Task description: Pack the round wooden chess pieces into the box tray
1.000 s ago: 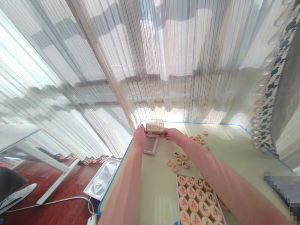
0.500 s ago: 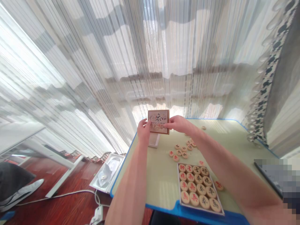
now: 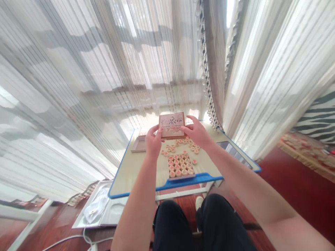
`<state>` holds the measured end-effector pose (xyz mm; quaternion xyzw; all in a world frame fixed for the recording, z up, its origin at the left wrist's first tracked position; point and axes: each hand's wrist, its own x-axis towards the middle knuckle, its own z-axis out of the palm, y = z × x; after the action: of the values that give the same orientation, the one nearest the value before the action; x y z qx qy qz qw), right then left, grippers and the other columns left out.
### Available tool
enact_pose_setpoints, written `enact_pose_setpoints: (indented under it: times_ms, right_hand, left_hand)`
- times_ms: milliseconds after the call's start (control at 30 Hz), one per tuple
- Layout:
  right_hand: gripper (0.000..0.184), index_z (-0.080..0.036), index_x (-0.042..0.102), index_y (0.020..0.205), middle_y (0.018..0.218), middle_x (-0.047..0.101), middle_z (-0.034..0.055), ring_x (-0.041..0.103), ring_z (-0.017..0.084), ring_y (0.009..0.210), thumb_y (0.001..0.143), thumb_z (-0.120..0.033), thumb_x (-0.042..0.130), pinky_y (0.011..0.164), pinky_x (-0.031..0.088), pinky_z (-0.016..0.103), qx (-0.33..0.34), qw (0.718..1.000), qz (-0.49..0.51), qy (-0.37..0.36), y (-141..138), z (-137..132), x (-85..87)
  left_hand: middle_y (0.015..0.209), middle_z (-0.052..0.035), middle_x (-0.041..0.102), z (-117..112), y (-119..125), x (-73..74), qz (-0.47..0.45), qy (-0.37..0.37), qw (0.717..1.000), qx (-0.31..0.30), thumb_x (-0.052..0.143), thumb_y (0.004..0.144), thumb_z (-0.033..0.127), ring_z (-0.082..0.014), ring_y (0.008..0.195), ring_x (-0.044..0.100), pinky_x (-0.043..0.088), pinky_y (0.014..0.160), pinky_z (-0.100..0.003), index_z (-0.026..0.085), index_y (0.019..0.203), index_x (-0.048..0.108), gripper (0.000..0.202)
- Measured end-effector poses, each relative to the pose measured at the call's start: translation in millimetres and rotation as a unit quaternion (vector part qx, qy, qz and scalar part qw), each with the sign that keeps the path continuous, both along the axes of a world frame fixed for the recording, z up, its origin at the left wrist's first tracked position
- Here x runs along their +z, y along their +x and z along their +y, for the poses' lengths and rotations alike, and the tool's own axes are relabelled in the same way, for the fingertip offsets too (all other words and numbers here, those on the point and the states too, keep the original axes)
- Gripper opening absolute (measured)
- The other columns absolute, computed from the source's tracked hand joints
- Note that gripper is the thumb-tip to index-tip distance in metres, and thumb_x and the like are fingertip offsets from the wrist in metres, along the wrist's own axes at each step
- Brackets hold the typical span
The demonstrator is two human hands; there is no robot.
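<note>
- Left arm reaches straight out, left hand (image 3: 154,141) pinching the Chinese chess box (image 3: 171,125) by its left edge.
- Right hand (image 3: 196,131) pinches its lower right side (index finger sticking out, I notice).
- The box is up above the table (image 3: 131,170).

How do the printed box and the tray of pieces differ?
The printed box is held up between the left hand and right hand; the tray sits on the table. The printed box shows a flat face with writing, while the tray lies open with round pieces in rows. Both look roughly rectangular.
</note>
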<state>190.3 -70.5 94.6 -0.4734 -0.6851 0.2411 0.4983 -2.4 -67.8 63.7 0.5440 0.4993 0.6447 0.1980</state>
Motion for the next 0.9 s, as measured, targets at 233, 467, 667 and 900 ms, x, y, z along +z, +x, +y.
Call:
enact_pose_setpoints:
  times_ms: [233, 467, 667, 900]
  right_hand:
    - [0.045, -0.019, 0.054, 0.126, 0.088, 0.069, 0.0031, 0.06, 0.017, 0.079, 0.085, -0.036, 0.043, 0.077, 0.045, 0.029, -0.03, 0.999, 0.004, -0.011, 20, -58, -57.9]
    - [0.054, -0.015, 0.048, 0.131, 0.092, 0.067, 0.0071, 0.058, 0.019, 0.081, 0.084, -0.04, 0.043, 0.079, 0.043, 0.03, -0.043, 0.996, -0.045, -0.071, 11, -76, -109.3]
    - [0.05, -0.016, 0.054, 0.125, 0.096, 0.067, 0.0075, 0.058, 0.02, 0.091, 0.084, -0.041, 0.043, 0.084, 0.041, 0.029, -0.058, 0.994, -0.003, -0.089, 18, -71, -123.8]
    - [0.036, -0.016, 0.065, 0.107, 0.093, 0.067, 0.0092, 0.057, 0.019, 0.087, 0.088, -0.034, 0.04, 0.078, 0.038, 0.025, -0.062, 0.993, -0.099, -0.026, 11, -70, -121.5]
  left_hand:
    - [0.092, -0.007, 0.068, -58, 36, -27.4, 0.114, -0.006, 0.989, 0.092, 0.051, 0.08, 0.031, -0.0192, 0.085, 0.061, 0.048, 0.075, -0.03, 0.016, 0.094, 0.065, 0.026]
    - [0.097, -0.0072, 0.068, -84, 34, -72.7, 0.128, -0.07, 0.981, 0.131, 0.046, 0.082, 0.031, -0.0194, 0.087, 0.061, 0.045, 0.082, -0.03, 0.017, 0.097, 0.064, 0.028]
    - [0.106, -0.0106, 0.066, -98, 30, -88.8, 0.202, -0.046, 0.977, 0.057, 0.042, 0.086, 0.038, -0.0209, 0.095, 0.06, 0.045, 0.085, -0.031, 0.016, 0.102, 0.066, 0.037]
    - [0.106, -0.0109, 0.066, -84, 20, -89.2, 0.25, -0.095, 0.96, 0.082, 0.049, 0.081, 0.037, -0.0238, 0.1, 0.059, 0.043, 0.091, -0.035, 0.016, 0.103, 0.066, 0.035]
